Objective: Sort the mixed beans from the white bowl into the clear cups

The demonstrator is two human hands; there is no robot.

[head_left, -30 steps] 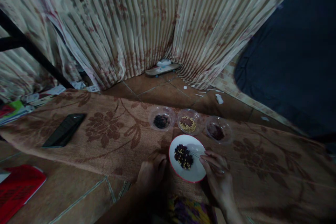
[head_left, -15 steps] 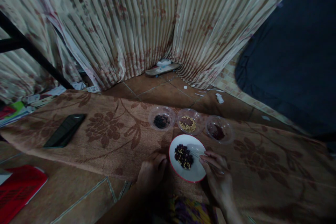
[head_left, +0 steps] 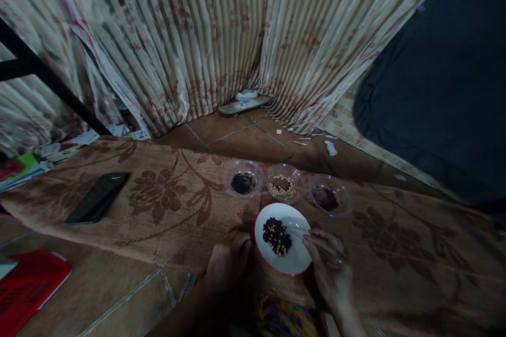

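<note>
A white plate (head_left: 298, 259) with a red rim lies on the cloth, holding a heap of mixed dark and yellow beans (head_left: 276, 237). Over its right rim, my right hand (head_left: 328, 255) pinches slim metal tweezers (head_left: 295, 231), whose tips point at the heap. My left hand (head_left: 229, 255) rests on the cloth just left of the plate, its fingers curled in and nothing visible in them. Behind the plate stand three clear plastic bowls: one with black beans (head_left: 242, 183), one with yellow beans (head_left: 283, 187), one with dark red beans (head_left: 326, 199).
A patterned brown cloth (head_left: 166, 237) covers the low, narrow table. At its left lies a black phone (head_left: 98, 197). Beyond are striped curtains (head_left: 221, 37), a skateboard (head_left: 245, 105) and white scraps (head_left: 330, 148) on the tiled floor. A red bag (head_left: 33, 287) lies at lower left.
The tweezers and my right hand have shifted very slightly over the plate. My left hand, the plate and the bowls look unchanged.
</note>
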